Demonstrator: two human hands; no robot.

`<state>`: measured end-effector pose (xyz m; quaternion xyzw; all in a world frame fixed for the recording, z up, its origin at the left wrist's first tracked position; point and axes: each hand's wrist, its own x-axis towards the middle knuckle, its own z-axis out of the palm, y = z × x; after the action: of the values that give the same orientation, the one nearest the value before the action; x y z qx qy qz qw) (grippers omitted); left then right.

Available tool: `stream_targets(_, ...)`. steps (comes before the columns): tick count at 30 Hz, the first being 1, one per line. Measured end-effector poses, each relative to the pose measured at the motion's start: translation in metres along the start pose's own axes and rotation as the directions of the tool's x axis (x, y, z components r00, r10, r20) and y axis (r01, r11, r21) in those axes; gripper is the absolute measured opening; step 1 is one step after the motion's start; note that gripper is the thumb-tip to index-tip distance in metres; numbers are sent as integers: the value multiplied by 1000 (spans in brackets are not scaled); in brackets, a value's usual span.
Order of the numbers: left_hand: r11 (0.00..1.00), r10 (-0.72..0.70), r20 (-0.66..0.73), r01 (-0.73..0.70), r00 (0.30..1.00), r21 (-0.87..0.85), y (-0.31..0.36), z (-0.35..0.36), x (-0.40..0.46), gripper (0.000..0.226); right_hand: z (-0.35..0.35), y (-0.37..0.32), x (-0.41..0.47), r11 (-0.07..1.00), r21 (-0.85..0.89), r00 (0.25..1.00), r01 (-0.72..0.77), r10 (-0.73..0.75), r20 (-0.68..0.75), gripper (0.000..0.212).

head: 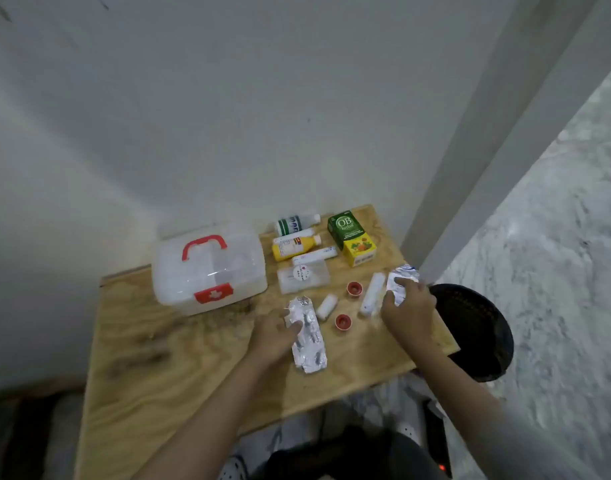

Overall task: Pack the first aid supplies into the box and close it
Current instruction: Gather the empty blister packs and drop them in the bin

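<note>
A translucent white first aid box (208, 268) with a red handle and red latch sits shut at the back left of the wooden table (179, 368). My left hand (274, 336) grips a silver foil blister strip (307, 341) lying on the table. My right hand (406, 308) holds a second foil packet (399, 278) near the right edge. Between them lie a white tube (371, 294), a small white roll (326, 306) and two red caps (355, 289) (343, 321). Behind are a yellow bottle (293, 249), a green-labelled bottle (297, 223), white tubes, a clear plastic case (303, 276) and a green-and-yellow carton (352, 239).
A white wall stands close behind the table, and a grey pillar (498, 140) rises at the back right corner. A black mesh bin (477, 332) stands on the floor just past the table's right edge. My knees and shoes show below the front edge.
</note>
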<state>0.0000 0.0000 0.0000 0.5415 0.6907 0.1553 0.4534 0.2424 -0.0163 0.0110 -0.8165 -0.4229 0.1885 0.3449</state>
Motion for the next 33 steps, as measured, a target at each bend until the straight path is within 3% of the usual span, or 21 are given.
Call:
stream_targets(4,981,8,26,-13,1000,195,-9,20,-3,58,1,32,4,968,-201,980,-148,170,99,55)
stream_targets(11,953,75,-48,-58,996,298,-9,35,-8,72,19,56,-10,926,-371,981,-74,134,139,57)
stream_targets(16,979,69,-6,-66,998,190,-8,32,-2,76,5,48,1,965,-217,958,-149,196,211,65)
stream_targets(24,996,79,-25,-78,997,42,-11,28,1,76,-7,49,8,986,-48,950,-160,167,263,77)
stream_targets(28,994,92,-86,-96,992,-45,-8,20,-6,69,-20,46,2,982,114,959,-150,116,259,55)
stream_targets(33,974,160,-141,-179,977,-138,16,7,-18,69,-24,56,4,951,231,943,-207,131,307,81)
